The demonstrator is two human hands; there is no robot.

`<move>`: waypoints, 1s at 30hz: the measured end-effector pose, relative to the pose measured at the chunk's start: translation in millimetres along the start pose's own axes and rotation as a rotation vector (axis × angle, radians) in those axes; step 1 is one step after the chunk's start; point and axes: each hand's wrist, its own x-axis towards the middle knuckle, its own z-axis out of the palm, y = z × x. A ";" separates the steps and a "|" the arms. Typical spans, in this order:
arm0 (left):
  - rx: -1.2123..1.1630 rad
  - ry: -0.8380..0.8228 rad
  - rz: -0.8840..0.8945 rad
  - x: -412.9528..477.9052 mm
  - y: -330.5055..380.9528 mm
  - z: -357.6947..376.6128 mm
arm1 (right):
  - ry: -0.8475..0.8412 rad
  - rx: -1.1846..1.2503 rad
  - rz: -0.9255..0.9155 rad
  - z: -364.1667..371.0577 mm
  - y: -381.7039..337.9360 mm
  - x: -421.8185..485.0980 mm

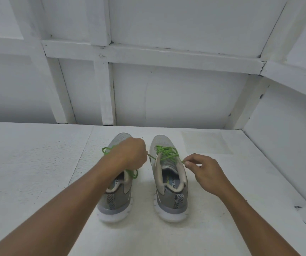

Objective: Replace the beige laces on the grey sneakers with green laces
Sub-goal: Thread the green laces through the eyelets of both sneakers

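Two grey sneakers stand side by side, heels toward me, on the white table [37, 172]. The right sneaker [170, 182] carries a green lace [166, 152] bunched over its tongue. My left hand [130, 154] pinches one end of that lace, pulled out to the left. My right hand [205, 172] pinches the other end, drawn out to the right. The left sneaker [115, 198] lies partly under my left hand and forearm; its own green lace [132, 173] shows as loops on both sides of my wrist. No beige lace is in view.
White panelled walls [176, 95] with raised battens close off the table at the back and along the right side. The table's right edge [296, 200] runs diagonally toward me.
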 end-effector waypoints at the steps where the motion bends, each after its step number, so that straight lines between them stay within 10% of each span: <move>1: 0.002 0.002 -0.011 0.1 -2.4 -3.3 | -0.001 -0.002 0.009 -1.0 0.2 -0.3; 13: -0.208 0.377 0.121 -2.9 7.2 20.9 | -0.005 -0.117 -0.189 7.4 -13.1 0.6; 30: -0.614 0.493 0.034 -24.3 36.2 67.6 | -0.083 -0.683 -0.401 17.0 -30.3 17.7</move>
